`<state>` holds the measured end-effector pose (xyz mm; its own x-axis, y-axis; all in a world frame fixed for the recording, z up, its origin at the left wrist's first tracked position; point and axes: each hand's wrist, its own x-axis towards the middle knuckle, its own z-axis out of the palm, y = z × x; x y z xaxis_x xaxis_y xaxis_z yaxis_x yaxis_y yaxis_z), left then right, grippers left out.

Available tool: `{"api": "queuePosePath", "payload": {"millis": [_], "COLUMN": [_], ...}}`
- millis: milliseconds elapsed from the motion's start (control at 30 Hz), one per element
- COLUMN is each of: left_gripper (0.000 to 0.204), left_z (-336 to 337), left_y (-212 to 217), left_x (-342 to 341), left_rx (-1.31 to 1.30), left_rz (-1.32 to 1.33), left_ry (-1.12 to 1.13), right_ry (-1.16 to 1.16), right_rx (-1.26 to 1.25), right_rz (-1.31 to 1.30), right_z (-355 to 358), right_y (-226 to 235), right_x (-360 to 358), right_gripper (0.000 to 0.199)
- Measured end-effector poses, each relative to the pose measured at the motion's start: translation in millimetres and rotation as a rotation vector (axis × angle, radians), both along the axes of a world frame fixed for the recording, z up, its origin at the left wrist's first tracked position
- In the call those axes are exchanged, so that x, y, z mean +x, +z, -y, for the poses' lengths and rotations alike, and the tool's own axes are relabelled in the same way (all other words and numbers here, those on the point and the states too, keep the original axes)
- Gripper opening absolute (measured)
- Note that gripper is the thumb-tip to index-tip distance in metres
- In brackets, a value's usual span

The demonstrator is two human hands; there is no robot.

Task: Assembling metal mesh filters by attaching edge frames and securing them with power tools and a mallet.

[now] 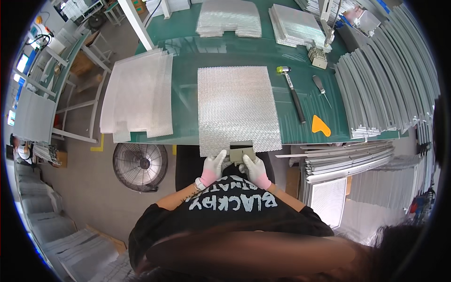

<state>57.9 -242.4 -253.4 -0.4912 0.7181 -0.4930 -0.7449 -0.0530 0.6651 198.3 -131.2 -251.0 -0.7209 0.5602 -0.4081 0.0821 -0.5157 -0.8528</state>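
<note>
A silvery mesh sheet (238, 103) lies on the green table in front of me, its near edge reaching past the table's front edge. That edge has a rectangular notch. At the notch is a small flat greenish-beige plate (241, 155), held between my gloved hands. My left hand (213, 168) is closed at the plate's left side, its index finger by the sheet's edge. The fingers of my right hand (255, 170) are closed on the plate's right side. Both gloves are white with pink cuffs. The plate's underside and some fingertips are hidden.
Right of the sheet lie a mallet (294, 96), a screwdriver (322, 89) and an orange scraper (321, 126). Mesh sheets are stacked at left (141, 94) and along the back (229, 19). Metal frames (385, 84) crowd the right side. A floor fan (141, 167) stands at lower left.
</note>
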Motion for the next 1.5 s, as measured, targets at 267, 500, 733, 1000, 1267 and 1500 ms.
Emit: {"api": "queuePosePath", "payload": {"millis": [267,500,733,1000,1267,1500], "left_gripper": [0.041,0.04,0.041,0.045,0.064,0.063], "left_z": [-10,-9,-7,9,-112,-117], "left_y": [13,3,1,11,126,94], "left_x": [-6,-1,-5,-14,-99,-17], "left_rx": [-0.173,-0.166,-0.088,0.038,0.088,-0.094], "left_rz": [-0.394,-0.25,-0.27,-0.187,-1.872,-2.253], "left_ry": [-0.416,-0.344,-0.365,-0.712,-1.0,-0.906], "right_ry": [-0.06,-0.331,-0.351,-0.181,-0.034,-0.671], "right_rx": [0.099,0.076,0.141,0.12,0.143,0.2], "right_rz": [0.051,0.075,0.11,0.048,-0.058,-0.148], "right_z": [0,-14,-14,-6,7,2], "right_y": [6,29,16,16,4,13], "right_x": [-5,-8,-9,-4,-12,24], "right_gripper": [0.027,0.029,0.03,0.034,0.038,0.036]}}
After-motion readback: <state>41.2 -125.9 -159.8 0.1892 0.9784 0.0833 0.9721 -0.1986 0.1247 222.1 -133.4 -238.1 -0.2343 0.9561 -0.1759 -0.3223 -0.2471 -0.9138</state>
